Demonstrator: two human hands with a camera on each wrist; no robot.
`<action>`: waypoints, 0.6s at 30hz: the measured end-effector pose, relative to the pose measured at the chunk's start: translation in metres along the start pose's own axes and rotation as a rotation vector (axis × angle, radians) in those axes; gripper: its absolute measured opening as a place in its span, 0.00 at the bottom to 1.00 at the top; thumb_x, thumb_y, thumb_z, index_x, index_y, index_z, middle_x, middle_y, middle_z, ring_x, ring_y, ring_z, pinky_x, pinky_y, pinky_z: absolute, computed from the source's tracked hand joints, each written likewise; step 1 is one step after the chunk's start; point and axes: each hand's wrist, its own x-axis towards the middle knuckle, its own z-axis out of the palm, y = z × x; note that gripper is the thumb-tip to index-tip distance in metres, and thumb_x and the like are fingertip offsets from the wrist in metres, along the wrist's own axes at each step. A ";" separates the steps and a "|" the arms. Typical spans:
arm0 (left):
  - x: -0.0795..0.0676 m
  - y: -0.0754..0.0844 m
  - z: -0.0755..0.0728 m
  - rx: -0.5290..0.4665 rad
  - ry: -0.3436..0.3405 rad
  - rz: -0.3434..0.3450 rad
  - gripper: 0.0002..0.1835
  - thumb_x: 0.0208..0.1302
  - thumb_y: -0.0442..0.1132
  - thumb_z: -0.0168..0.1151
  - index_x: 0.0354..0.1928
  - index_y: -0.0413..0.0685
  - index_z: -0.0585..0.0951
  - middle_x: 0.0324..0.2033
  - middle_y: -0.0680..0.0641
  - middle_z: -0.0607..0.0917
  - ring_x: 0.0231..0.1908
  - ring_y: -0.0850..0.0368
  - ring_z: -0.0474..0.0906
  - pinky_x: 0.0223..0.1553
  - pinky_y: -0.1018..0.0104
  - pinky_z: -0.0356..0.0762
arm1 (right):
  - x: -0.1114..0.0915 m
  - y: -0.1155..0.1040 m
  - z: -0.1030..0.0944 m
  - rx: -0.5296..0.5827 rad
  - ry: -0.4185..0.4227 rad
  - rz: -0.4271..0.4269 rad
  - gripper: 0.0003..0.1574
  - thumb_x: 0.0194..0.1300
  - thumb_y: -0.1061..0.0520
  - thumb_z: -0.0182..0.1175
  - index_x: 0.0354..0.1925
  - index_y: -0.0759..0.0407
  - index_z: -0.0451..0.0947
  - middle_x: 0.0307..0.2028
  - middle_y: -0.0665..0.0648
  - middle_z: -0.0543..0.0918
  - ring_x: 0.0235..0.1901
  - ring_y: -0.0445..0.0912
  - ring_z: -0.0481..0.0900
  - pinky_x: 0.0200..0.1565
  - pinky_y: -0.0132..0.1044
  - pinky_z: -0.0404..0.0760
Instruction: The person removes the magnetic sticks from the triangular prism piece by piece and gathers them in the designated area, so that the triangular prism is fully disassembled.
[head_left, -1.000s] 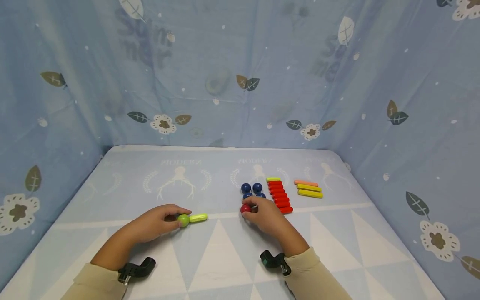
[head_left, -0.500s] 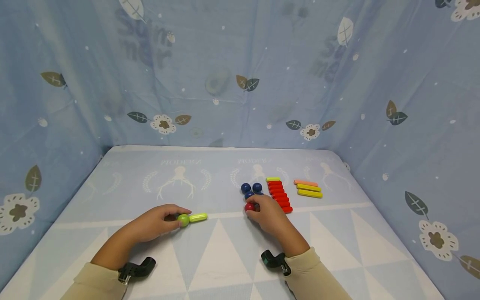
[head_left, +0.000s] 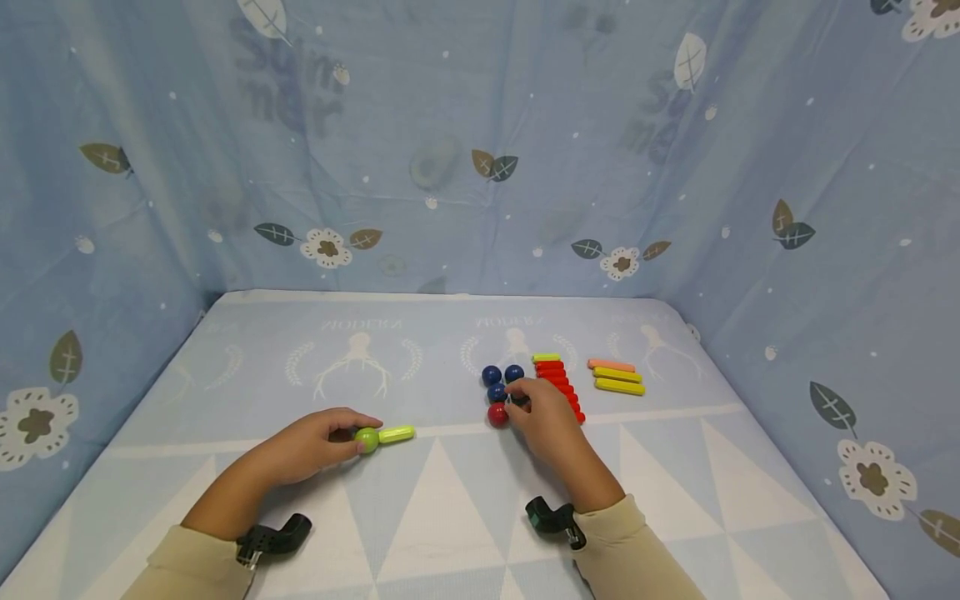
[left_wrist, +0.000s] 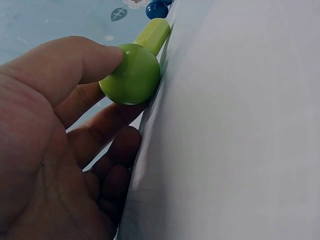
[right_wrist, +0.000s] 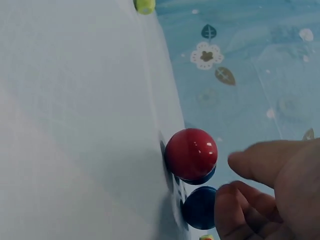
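A shiny green ball (head_left: 367, 440), joined end to end with a lime-green ridged stick (head_left: 397, 434), lies at the left; my left hand (head_left: 318, 448) pinches the ball between thumb and fingers. In the right wrist view a red ball (right_wrist: 191, 153) rests on the table, apart from my right hand (right_wrist: 270, 185). Its thumb and fingers stand spread, with the fingertips right at a dark blue ball (right_wrist: 200, 209). The head view shows several blue balls (head_left: 491, 375) behind the red one, partly covered by the right hand (head_left: 547, 421).
A column of red sticks (head_left: 555, 377) runs beside the blue balls, partly behind the right hand, with a short lime stick (head_left: 546, 357) at its far end. Further right lie two yellow sticks (head_left: 619, 387) and an orange stick (head_left: 612, 365). Patterned blue curtain (head_left: 465, 208) encloses the table.
My right hand slid the red ball slightly right and away toward the blue balls, then let go and moved right of it. The left hand has stayed in place with the green ball.
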 end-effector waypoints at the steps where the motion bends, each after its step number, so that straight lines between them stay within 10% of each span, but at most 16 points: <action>1: 0.000 0.000 0.000 0.001 0.000 -0.001 0.21 0.74 0.50 0.66 0.66 0.59 0.83 0.61 0.48 0.82 0.54 0.53 0.76 0.55 0.52 0.76 | 0.001 0.000 -0.001 0.003 0.022 0.011 0.17 0.71 0.54 0.69 0.57 0.47 0.85 0.50 0.52 0.81 0.43 0.47 0.78 0.45 0.38 0.85; 18: -0.001 -0.001 -0.001 0.011 -0.007 0.006 0.22 0.74 0.51 0.66 0.67 0.58 0.82 0.59 0.49 0.82 0.50 0.55 0.76 0.50 0.60 0.77 | 0.006 0.007 -0.001 0.074 0.075 0.149 0.19 0.73 0.56 0.66 0.61 0.50 0.82 0.57 0.54 0.82 0.53 0.51 0.80 0.57 0.47 0.85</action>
